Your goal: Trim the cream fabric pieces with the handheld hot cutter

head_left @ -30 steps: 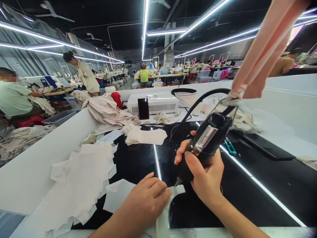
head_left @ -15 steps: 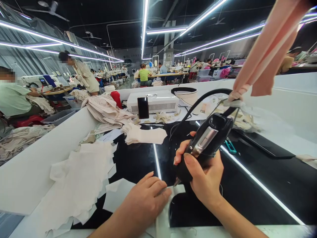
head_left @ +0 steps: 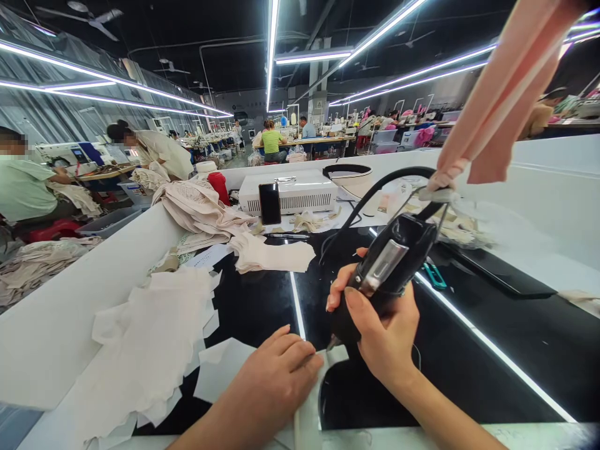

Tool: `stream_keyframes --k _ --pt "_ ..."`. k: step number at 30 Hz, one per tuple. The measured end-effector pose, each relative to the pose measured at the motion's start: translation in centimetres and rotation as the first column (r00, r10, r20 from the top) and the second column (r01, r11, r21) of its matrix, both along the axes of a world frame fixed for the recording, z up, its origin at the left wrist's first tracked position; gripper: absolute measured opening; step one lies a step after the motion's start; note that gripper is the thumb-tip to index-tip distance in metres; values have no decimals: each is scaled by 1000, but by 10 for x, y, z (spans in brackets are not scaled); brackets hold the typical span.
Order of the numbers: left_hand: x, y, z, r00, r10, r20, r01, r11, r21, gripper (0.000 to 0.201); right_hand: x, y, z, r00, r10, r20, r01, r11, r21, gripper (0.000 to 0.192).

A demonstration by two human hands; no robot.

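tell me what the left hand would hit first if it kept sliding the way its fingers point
Probably the tip of the black handheld tool held by the right hand; the left hand points right along the white fabric strip, though depth is unclear.

Black and cream are dominating this tabletop (head_left: pixel 469 350)

The glossy black tabletop is showing bright white light streaks, the black cutting tool (head_left: pixel 382 275) is flashing a silver metal panel, and its cord (head_left: pixel 375 190) is running black too. Plain off-white fabric pieces (head_left: pixel 150 350) are lying pale against the dark surface, a white machine box (head_left: pixel 300 190) is sitting behind a black phone (head_left: pixel 270 203), a red bottle (head_left: pixel 218 185) is glowing, and pink cloth (head_left: pixel 506 94) is hanging overhead.
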State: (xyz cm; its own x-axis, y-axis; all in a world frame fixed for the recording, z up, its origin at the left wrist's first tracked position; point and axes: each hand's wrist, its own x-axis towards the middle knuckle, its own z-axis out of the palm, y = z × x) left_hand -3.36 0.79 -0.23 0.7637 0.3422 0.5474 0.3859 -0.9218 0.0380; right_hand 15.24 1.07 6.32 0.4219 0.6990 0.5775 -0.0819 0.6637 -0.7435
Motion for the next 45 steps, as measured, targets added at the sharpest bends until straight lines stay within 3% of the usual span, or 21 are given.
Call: stream_keyframes --k 6,13,23,30,45 --pt "-1 0 -1 1000 -3 3 3 1000 10 24 8 2 -2 1000 2 -2 -2 1000 13 23" --pt "-4 0 1 1000 -7 -18 7 1000 -8 19 19 0 -8 1000 9 -29 -8 999 33 38" --pt "-4 1 3 1000 -9 -26 9 1000 -22 23 16 0 -5 1000 -23 -10 23 1000 -1 20" --pt "-6 -2 4 999 -8 -53 4 998 -62 20 12 -10 -5 993 92 -71 -90 995 32 42" --pt "-8 0 4 998 -17 -68 12 998 -66 24 9 -13 -1 1000 15 -13 -15 1000 -7 27"
